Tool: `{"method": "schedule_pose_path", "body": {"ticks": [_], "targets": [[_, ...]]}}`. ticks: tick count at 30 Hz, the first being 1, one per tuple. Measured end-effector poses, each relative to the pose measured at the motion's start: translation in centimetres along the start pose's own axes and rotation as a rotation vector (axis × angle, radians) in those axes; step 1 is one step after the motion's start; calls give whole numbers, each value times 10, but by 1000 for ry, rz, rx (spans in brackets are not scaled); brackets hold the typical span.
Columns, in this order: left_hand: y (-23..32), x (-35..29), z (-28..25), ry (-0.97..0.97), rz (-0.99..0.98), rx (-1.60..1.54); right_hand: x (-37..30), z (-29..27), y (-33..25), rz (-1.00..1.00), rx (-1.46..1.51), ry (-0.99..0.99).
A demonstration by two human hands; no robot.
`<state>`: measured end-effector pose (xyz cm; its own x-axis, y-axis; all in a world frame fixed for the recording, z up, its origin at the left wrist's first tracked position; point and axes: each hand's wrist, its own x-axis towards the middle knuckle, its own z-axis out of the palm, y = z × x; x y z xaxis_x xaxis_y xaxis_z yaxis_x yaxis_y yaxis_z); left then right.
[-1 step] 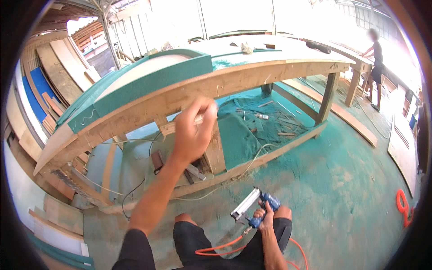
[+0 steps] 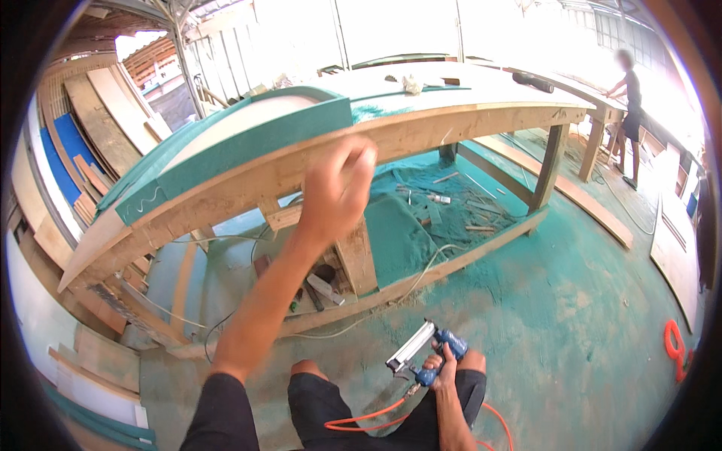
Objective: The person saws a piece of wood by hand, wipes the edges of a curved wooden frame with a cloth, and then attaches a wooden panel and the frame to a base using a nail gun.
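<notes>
My left hand (image 2: pixel 336 194) is raised in front of the long edge of a wooden worktable (image 2: pixel 444 128). Its fingers are curled and pressed together, slightly blurred; whatever they may hold is hidden. Low over my lap, my right hand (image 2: pixel 447 368) grips the handle of a blue and silver nail gun (image 2: pixel 451 342), its silver magazine toward the left. An orange air hose (image 2: pixel 365 415) runs from the handle across my thighs. On the tabletop rests a teal-edged curved panel (image 2: pixel 259 134), its corner just beyond my left hand.
Under the table lie a teal dusty sheet (image 2: pixel 402 240) with scraps, and some hand tools (image 2: pixel 323 287) beside a post. Boards (image 2: pixel 101 124) lean at the left. A coiled orange hose (image 2: pixel 673 342) lies at the right. Another person (image 2: pixel 630 94) stands at a far bench.
My left hand has risen a little and shifted slightly right along the table edge, its fingers still curled. My right hand keeps the nail gun in nearly the same place.
</notes>
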<state>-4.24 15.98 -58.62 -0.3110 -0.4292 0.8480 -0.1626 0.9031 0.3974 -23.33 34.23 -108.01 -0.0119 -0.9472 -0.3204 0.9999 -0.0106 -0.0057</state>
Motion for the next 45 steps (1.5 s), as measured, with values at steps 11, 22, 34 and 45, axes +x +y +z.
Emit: {"method": "schedule_pose_path", "body": {"ticks": [11, 22, 34, 45], "targets": [[-191, 222, 92, -486, -409, 1108, -8, -4, 19, 4, -181, 62], [-127, 209, 111, -369, -870, 1105, 17, -4, 5, -4, -51, 165], [-107, 211, 94, -485, -768, 1121, -3, -12, 1, 11, -170, 136], [-125, 206, 63, -419, -751, 989, -17, -22, -5, -83, -164, 182]]}}
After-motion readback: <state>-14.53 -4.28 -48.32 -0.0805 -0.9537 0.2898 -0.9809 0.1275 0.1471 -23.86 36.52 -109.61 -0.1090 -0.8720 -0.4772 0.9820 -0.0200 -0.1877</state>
